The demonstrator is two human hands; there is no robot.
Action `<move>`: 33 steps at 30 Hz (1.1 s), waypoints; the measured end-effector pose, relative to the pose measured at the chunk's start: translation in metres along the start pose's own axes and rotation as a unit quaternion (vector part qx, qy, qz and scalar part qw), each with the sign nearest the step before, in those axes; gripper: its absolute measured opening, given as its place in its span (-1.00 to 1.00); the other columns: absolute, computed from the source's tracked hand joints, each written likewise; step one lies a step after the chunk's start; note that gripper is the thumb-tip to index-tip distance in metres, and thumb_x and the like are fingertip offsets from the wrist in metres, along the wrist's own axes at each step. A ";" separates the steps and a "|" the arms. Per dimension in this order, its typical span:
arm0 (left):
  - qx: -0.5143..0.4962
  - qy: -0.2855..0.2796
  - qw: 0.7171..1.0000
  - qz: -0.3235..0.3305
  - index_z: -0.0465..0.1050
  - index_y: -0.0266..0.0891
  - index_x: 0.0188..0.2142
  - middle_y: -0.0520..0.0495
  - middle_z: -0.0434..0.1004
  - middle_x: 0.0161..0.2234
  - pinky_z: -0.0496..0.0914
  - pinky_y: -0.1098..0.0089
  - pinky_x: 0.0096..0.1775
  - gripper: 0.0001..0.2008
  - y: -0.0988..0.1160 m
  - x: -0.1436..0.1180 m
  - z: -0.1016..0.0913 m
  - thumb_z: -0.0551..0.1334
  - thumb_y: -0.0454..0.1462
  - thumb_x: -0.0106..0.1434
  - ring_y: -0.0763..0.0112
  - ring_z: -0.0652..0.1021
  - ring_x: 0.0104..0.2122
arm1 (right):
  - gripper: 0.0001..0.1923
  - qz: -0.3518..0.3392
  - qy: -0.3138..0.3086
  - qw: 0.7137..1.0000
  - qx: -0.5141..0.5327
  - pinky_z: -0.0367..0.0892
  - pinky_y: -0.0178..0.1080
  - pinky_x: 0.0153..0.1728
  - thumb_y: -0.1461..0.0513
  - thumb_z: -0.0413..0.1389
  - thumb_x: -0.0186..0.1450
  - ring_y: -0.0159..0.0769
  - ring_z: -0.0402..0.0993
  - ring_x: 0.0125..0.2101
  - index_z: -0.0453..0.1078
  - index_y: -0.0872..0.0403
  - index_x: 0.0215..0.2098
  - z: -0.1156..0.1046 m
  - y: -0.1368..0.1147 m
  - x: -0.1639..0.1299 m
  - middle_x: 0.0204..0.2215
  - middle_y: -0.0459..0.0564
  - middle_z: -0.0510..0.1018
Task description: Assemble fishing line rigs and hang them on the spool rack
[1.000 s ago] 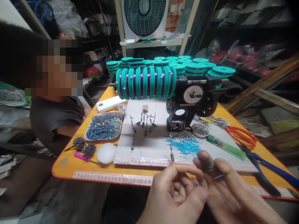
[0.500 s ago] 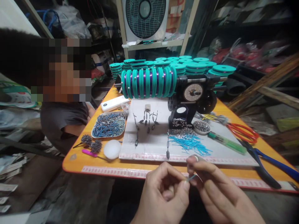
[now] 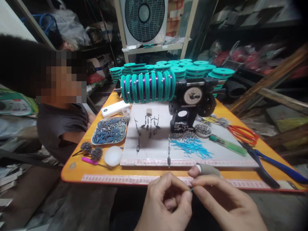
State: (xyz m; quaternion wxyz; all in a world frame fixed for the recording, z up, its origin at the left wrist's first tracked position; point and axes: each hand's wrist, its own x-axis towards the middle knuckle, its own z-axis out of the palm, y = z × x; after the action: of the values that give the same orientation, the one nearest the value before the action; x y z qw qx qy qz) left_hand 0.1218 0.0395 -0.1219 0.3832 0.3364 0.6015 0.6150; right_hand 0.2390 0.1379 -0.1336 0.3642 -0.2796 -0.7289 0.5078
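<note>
Thumb and forefinger of my left hand (image 3: 166, 202) are closed in a pinch on a thin blue tube (image 3: 192, 189). My right hand (image 3: 223, 199) meets it fingertip to fingertip, its thumb and forefinger closed around the same tube's other end. Only a short bit of the tube shows between the fingers. A grey wrap (image 3: 209, 170) covers one finger of the right hand. Just beyond the hands, a pile of blue tubes (image 3: 192, 148) lies on the white board (image 3: 149, 154). A small weighted wire rig (image 3: 168, 154) hangs over the board's front edge.
A black winding machine (image 3: 184, 112) carries teal spools (image 3: 148, 86). Left are a tray of dark blue pieces (image 3: 109, 130) and a white round lid (image 3: 113, 156). Right lie a green-capped knife (image 3: 227, 145), orange-handled scissors (image 3: 243, 134) and blue pliers (image 3: 276, 166). A person (image 3: 57, 128) sits at left.
My right fingers have closed in on the blue tube, and less of it shows. The view has shifted slightly, with the table things appearing a little further left.
</note>
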 end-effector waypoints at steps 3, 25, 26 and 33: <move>0.018 0.021 1.000 0.003 0.34 -0.28 -0.45 0.08 0.21 -0.54 -0.06 0.57 -0.58 -0.80 -0.006 -0.001 0.002 0.29 -0.23 0.20 0.65 0.15 -0.58 | -0.82 -0.025 0.030 0.999 -0.027 0.52 -0.54 -0.25 0.10 0.24 0.24 -0.37 0.64 -0.23 0.50 0.05 -0.38 -0.006 0.000 0.000 -0.27 -0.06 0.65; 0.353 0.018 0.854 0.381 0.47 -0.21 -0.29 0.02 0.29 -0.48 0.23 0.46 -0.42 -0.84 -0.045 0.012 0.020 0.16 -0.44 0.33 0.46 0.37 -0.49 | -0.41 0.312 0.020 0.915 0.256 0.36 -0.35 -0.46 -0.26 0.02 0.24 -0.45 0.31 -0.51 0.38 0.10 -0.37 -0.070 0.043 -0.052 -0.47 -0.02 0.39; 0.362 0.011 0.847 0.390 0.48 -0.20 -0.28 0.02 0.29 -0.49 0.24 0.47 -0.42 -0.84 -0.044 0.012 0.021 0.16 -0.43 0.34 0.46 0.37 -0.49 | -0.38 0.367 0.001 0.873 0.323 0.29 -0.39 -0.49 -0.27 0.05 0.22 -0.51 0.21 -0.55 0.31 0.13 -0.45 -0.064 0.046 -0.057 -0.55 -0.06 0.30; 0.390 -0.024 0.824 0.410 0.50 -0.24 -0.28 0.03 0.31 -0.49 0.25 0.46 -0.44 -0.87 -0.038 0.013 0.026 0.20 -0.44 0.33 0.45 0.39 -0.50 | -0.32 0.442 -0.007 0.784 0.436 -0.08 -0.45 -0.56 -0.26 0.12 0.16 -0.62 -0.07 -0.67 0.01 0.13 -0.57 -0.036 0.043 -0.059 -0.70 -0.21 0.00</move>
State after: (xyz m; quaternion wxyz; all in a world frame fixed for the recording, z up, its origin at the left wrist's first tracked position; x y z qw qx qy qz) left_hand 0.1405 0.0627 -0.1596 -0.0533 0.6879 0.5885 0.4216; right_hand 0.3041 0.1258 -0.1810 0.1775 -0.3790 -0.2288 0.8789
